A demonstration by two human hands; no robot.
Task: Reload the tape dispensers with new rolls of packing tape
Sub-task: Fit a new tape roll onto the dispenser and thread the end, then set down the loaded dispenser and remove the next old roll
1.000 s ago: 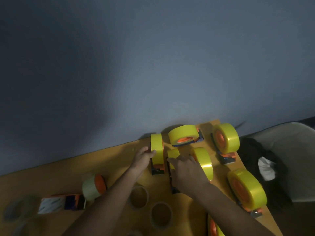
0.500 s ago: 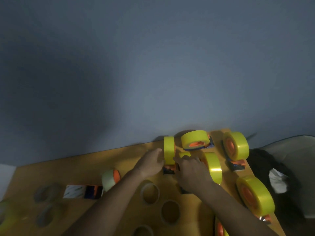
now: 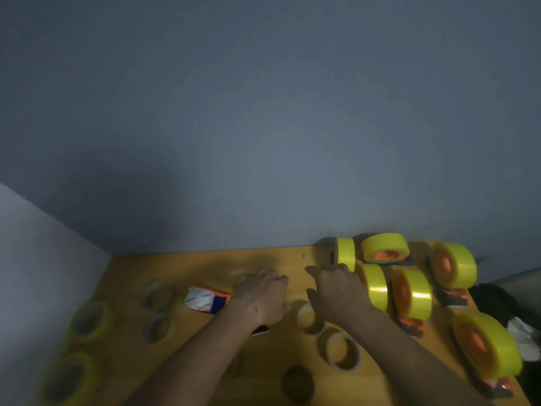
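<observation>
Several tape dispensers loaded with bright yellow rolls [image 3: 412, 294] crowd the right end of the wooden table [image 3: 205, 262]. One dispenser [image 3: 205, 300], white, blue and orange, lies left of centre. My left hand [image 3: 263, 297] covers its roll end with fingers curled down over it; the roll itself is hidden. Just left of the nearest yellow roll [image 3: 376, 285], my right hand [image 3: 336, 291] hovers with fingers stretched forward, holding nothing. The image is motion-blurred.
Empty cardboard cores [image 3: 341, 350] lie between and in front of my forearms, and more cores [image 3: 155, 295] lie at the left. Pale yellow-green rolls [image 3: 87, 320] sit near the left edge. A wall backs the table. A chair with dark cloth [image 3: 497, 297] stands at the right.
My view swung left. My left hand left the upright yellow roll and moved left onto the white and blue dispenser. My right hand lifted off the yellow-roll dispenser it covered.
</observation>
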